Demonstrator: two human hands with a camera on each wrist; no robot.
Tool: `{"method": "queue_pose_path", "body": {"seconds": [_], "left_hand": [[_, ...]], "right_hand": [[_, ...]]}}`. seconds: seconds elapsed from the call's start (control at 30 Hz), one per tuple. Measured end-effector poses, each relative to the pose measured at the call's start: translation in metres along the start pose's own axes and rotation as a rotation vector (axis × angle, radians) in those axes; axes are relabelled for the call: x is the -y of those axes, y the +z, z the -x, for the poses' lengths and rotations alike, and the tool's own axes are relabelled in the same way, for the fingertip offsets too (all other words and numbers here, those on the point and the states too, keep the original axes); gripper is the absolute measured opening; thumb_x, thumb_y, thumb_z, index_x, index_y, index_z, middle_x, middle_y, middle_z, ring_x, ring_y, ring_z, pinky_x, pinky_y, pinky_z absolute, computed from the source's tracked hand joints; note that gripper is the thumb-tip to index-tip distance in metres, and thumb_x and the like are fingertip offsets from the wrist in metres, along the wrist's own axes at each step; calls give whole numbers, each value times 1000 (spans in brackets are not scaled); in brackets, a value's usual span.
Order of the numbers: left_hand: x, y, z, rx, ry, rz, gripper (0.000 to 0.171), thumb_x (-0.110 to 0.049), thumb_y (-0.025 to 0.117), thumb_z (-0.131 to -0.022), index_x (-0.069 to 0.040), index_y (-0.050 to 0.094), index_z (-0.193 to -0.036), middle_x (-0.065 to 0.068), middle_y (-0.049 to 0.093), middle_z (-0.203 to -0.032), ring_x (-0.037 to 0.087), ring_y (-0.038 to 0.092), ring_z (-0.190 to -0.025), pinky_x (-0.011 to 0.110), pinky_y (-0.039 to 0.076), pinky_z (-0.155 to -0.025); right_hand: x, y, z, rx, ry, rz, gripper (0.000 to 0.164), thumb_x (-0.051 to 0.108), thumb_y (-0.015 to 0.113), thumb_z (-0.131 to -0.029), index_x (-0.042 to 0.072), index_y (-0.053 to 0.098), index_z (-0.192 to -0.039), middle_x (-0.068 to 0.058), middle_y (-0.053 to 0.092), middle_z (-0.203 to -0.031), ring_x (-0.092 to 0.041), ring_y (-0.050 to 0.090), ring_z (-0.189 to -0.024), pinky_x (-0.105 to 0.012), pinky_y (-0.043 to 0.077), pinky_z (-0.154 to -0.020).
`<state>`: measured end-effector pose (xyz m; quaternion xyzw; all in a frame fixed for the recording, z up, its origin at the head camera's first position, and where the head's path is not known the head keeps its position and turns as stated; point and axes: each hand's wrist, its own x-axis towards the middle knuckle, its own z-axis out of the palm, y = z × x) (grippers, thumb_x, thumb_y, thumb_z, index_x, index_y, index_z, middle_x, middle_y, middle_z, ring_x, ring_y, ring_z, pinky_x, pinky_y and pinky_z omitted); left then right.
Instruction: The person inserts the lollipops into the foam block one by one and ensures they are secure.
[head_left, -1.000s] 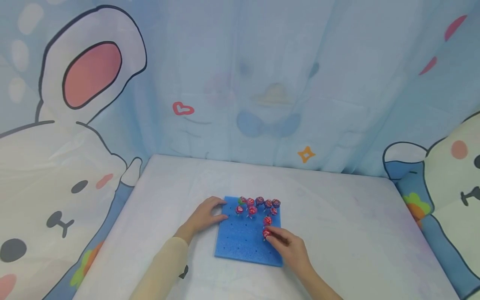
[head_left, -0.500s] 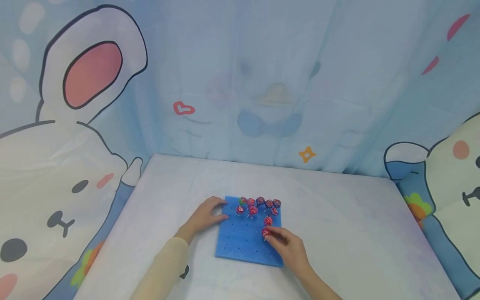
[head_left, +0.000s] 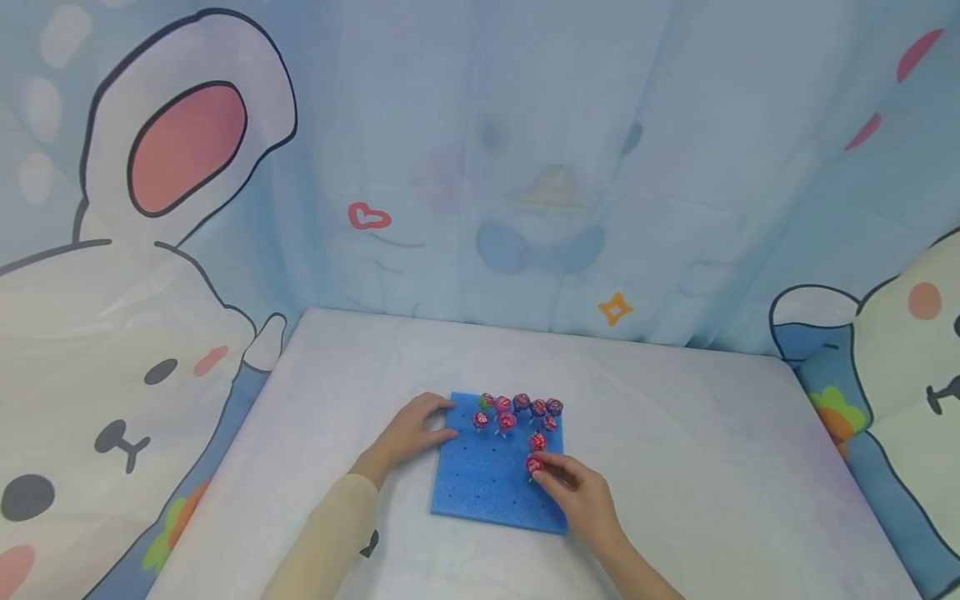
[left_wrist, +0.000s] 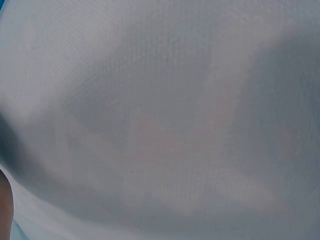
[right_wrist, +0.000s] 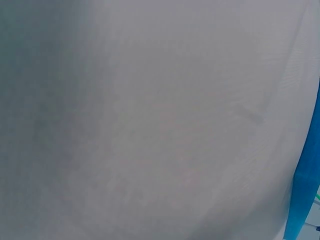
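A blue foam board (head_left: 472, 483) with small holes lies on the table. Several wrapped lollipops stand in it along the far side, among them a purple one (head_left: 521, 402) and a pinkish red one (head_left: 507, 422). My right hand (head_left: 588, 500) pinches a red lollipop (head_left: 533, 465) between thumb and forefinger, over the board's right part; its stick is mostly hidden. Just beyond it stands another red lollipop (head_left: 537, 442). My left hand (head_left: 405, 429) rests with thumb and fingertips at the board's left edge. The right wrist view catches only the blue board's edge (right_wrist: 306, 175).
A pale cloth covers the table (head_left: 712, 467). Behind it hangs a light blue curtain (head_left: 420, 125) with cartoon prints. A small dark mark (head_left: 369, 544) shows beside the left sleeve (head_left: 322, 533). Mostly blurred pale cloth (left_wrist: 160, 120) fills the left wrist view.
The pinched red lollipop's head tips slightly left and then back. Both hands and the board otherwise stay in place.
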<state>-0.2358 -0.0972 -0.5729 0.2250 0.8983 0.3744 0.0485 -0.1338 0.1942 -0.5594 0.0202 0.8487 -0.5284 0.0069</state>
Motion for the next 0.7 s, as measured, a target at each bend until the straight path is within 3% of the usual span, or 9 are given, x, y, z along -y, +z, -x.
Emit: {"method": "queue_pose_path", "body": {"seconds": [0.33,0.47,0.57,0.7], "left_hand": [[-2,-3,1,-7,-2,-7,49,-38,70,-90,-15,58,-132,4,57,-133,22,47,-130,41,36,-112],[-5,-4,2,-42,-56,29,47,-38,67,-92,-14,58,-132,3,57,-133,23,48,-130,42,37,-111],[-6,-5,1,-88,-102,27,45,-38,60,-97,-13,57,-134,4,57,-134,23,48,-131,43,38,-111],[-4,-7,-3,-173,-115,-94,42,-35,49,-103,-10,54,-136,8,55,-139,25,45,-133,43,35,-113]], "right_hand": [[1,-2,0,4,23,-86,37,33,78,-84,15,70,-115,-1,69,-117,-17,64,-110,-22,54,-89],[2,-8,0,-7,48,-92,39,36,76,-85,13,70,-116,-2,69,-118,-17,64,-111,-21,54,-88],[3,-16,-4,-46,60,-41,38,38,69,-91,11,68,-118,-4,68,-118,-18,64,-111,-22,54,-89],[-1,-32,-17,-145,12,107,36,38,59,-98,11,67,-120,-5,69,-118,-19,64,-110,-17,53,-87]]}}
